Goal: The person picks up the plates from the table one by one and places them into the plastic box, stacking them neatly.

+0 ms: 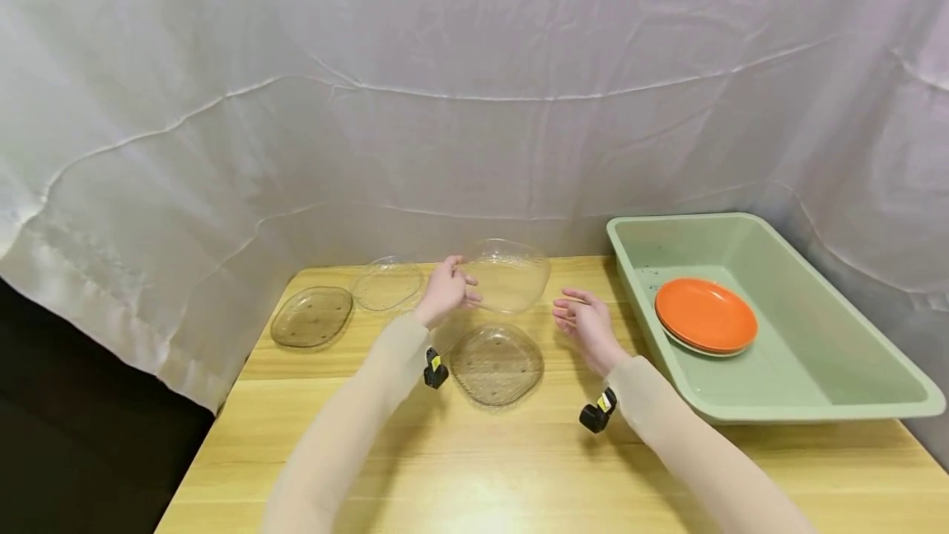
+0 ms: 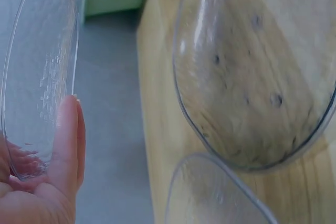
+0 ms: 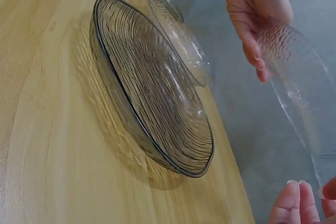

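A clear textured plate (image 1: 511,277) is held up at the back of the table by my left hand (image 1: 446,293), which pinches its left rim. In the left wrist view the thumb (image 2: 64,140) lies along one face of this plate, with fingers showing through the glass. My right hand (image 1: 586,325) is off the plate's right side, fingers loosely bent and holding nothing. Below and between the hands, a smoky ridged plate (image 1: 497,365) lies on the table; the right wrist view shows its dark rim and wavy lines.
To the left lie another smoky plate (image 1: 312,316) and a clear plate (image 1: 386,283). A deep green basin (image 1: 815,398) stands on the right, with an orange plate (image 1: 706,314) stacked on a paler one inside. Behind the wooden table (image 1: 519,468) hangs a grey curtain (image 1: 474,163).
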Available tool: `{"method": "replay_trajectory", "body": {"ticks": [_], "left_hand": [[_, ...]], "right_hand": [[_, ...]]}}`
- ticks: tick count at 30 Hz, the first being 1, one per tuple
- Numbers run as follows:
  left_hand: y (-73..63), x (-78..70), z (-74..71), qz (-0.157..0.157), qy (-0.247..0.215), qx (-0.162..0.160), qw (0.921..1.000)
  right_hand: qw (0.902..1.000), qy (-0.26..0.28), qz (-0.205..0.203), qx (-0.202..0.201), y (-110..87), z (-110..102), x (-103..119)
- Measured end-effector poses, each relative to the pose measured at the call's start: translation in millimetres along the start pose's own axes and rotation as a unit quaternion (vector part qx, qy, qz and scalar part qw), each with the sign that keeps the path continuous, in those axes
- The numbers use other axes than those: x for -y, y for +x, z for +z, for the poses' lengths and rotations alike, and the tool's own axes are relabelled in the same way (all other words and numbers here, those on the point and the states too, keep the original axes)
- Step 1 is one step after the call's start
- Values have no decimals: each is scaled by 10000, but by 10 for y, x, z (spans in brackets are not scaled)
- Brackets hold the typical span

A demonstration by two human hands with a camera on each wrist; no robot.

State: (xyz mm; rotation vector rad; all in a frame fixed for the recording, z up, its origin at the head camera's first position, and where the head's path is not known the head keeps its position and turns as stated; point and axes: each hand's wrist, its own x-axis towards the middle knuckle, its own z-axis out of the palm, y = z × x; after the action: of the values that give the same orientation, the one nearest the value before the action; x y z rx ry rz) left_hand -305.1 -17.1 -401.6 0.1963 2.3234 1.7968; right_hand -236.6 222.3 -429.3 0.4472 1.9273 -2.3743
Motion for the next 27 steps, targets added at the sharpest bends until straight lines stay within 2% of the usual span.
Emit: {"method": "replay_trajectory", "body": {"ticks": [4,12,20,27], "left_hand": [[-142,-42,7,37,-89,31,9999],[-299,-12,67,111,-222,-55,9997],[-350,40,317,167,-279,-15,9995],[-381,114,427,245,-337,-162,9990]], "right_hand": [[9999,-29,-59,125,-18,33,21],[9997,-43,33,254,-30,63,53],[9987,381,161,284,-104,-64,44],[9982,443,109,401,-122,-73,56]]}}
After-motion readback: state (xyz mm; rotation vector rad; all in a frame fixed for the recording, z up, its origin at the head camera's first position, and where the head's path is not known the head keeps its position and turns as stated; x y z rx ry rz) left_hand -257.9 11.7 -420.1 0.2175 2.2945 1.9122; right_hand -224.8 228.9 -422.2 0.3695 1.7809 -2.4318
